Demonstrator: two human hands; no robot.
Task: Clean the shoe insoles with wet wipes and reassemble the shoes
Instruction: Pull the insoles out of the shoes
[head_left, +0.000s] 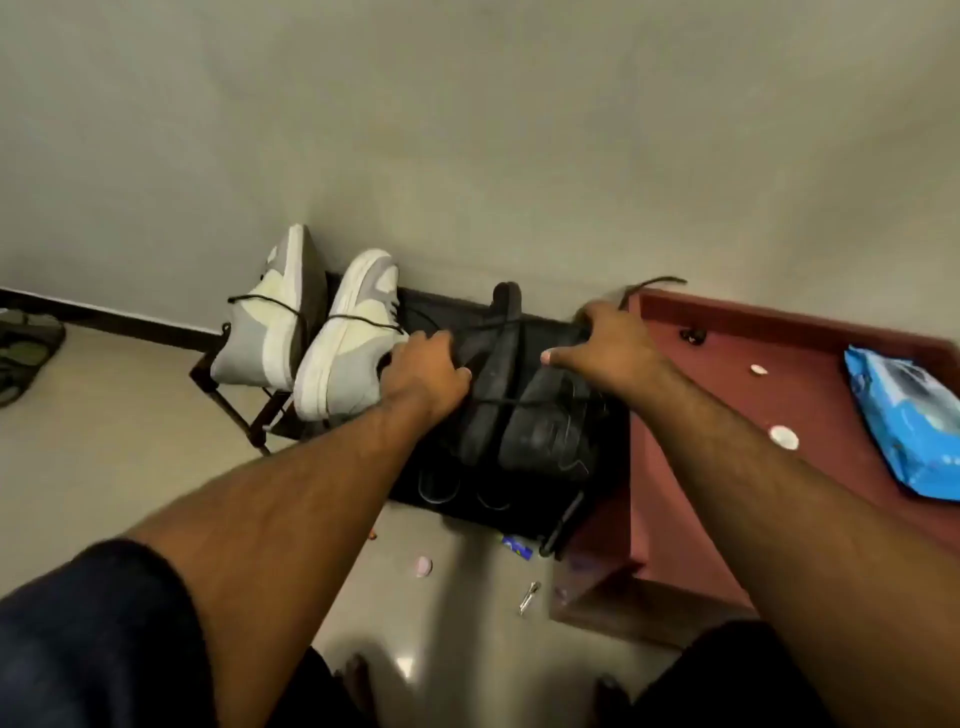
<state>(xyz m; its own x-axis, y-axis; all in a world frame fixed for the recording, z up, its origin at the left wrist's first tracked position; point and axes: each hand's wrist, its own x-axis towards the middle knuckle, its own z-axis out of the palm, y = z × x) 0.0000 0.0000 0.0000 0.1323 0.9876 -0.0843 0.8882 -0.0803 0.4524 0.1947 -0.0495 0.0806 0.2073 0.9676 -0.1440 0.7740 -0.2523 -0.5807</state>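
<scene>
Two black shoes (540, 415) lie side by side on a dark shoe rack (228, 405) against the wall, black laces draped across them. My left hand (426, 371) grips the left black shoe near its opening, fingers curled over its edge. My right hand (608, 338) holds the far end of the right black shoe, thumb spread toward the middle. A pair of white and grey sneakers (332, 343) leans toes-up on the rack just left of my left hand. A blue pack of wet wipes (909, 421) lies on the red-brown table at the right.
The red-brown table (727, 395) stands right of the rack, with small white bits on it. Small litter lies on the pale floor: a pink cap (422, 566), a metal clip (530, 597), a blue wrapper (517, 546). A dark mat (26, 358) lies at far left.
</scene>
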